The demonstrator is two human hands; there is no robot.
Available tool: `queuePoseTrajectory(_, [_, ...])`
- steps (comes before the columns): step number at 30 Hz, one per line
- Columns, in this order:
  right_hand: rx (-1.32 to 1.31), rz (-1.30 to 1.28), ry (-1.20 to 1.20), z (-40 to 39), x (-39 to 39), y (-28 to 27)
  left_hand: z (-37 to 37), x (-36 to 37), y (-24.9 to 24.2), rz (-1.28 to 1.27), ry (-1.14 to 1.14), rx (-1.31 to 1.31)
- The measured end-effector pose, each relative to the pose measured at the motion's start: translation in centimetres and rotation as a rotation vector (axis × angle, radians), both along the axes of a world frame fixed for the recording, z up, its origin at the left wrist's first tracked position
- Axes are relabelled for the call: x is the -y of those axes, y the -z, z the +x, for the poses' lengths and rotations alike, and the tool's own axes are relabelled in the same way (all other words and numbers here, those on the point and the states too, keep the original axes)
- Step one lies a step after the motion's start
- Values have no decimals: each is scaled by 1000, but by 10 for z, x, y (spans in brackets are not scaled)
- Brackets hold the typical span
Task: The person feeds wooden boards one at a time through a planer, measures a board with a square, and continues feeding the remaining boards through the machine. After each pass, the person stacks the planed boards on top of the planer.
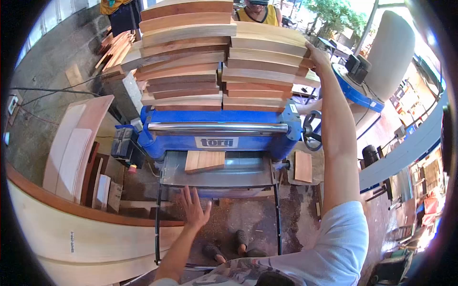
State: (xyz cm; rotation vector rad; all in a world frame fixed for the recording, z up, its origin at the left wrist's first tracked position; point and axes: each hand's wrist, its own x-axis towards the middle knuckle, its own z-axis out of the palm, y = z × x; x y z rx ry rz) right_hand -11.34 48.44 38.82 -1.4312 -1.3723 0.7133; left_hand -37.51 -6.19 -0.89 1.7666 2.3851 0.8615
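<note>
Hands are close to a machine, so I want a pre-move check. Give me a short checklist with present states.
1. Left hand empty: ok, fingers spread near the bed.
2. Right hand gripping securely: cannot tell; it touches the right stack's outer edge near the top.
3. Stacks squared: not ok, board ends stagger in both the right and left stack.
4. Wood piece resting on the bed: ok.
5. Blue machine powered off: cannot tell.
6. Far side free of people: not ok, a person is behind the stacks.
</note>
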Motion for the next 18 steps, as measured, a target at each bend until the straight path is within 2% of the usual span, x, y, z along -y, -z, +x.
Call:
queuePoseTrajectory(2, [183, 70, -54, 4, 1, 2, 25, 37, 16, 33, -78, 84])
queuePoseTrajectory(4, [66, -19, -43, 1, 30, -14, 37, 60, 17, 22, -70, 96])
queuePoseTrajectory(6, [629, 75, -43, 20, -18, -7, 38, 68, 10, 80, -53, 80])
queuePoseTrajectory(8, [759, 105, -8, 8, 26, -28, 17, 45, -20, 213, -38, 24])
queuePoseTrajectory(10, [625, 420, 91, -36, 73, -42, -17, 4, -98, 391, -49, 63])
queuePoseTrajectory(11, [552, 571, 139, -57, 85, -45, -37, -19, -139, 564, -16, 31])
queuePoseTrajectory(12, [528, 650, -10, -78, 89, -49, -62, -45, -175, 630, -53, -62])
queuePoseTrajectory(13, [525, 705, -135, -100, 87, -55, -82, -74, -218, 741, -73, 107])
queuePoseTrajectory(14, [518, 752, -267, -122, 86, -61, -105, -100, -274, 729, -1, 305])
queuePoseTrajectory(15, [535, 780, -378, -144, 86, -69, -129, -136, -317, 810, 13, 413])
queuePoseTrajectory(16, [530, 676, -434, -163, 94, -79, -160, -174, -357, 798, -91, 381])
queuePoseTrajectory(18, [515, 470, -535, -195, 107, -98, -205, -237, -423, 798, 29, 345])
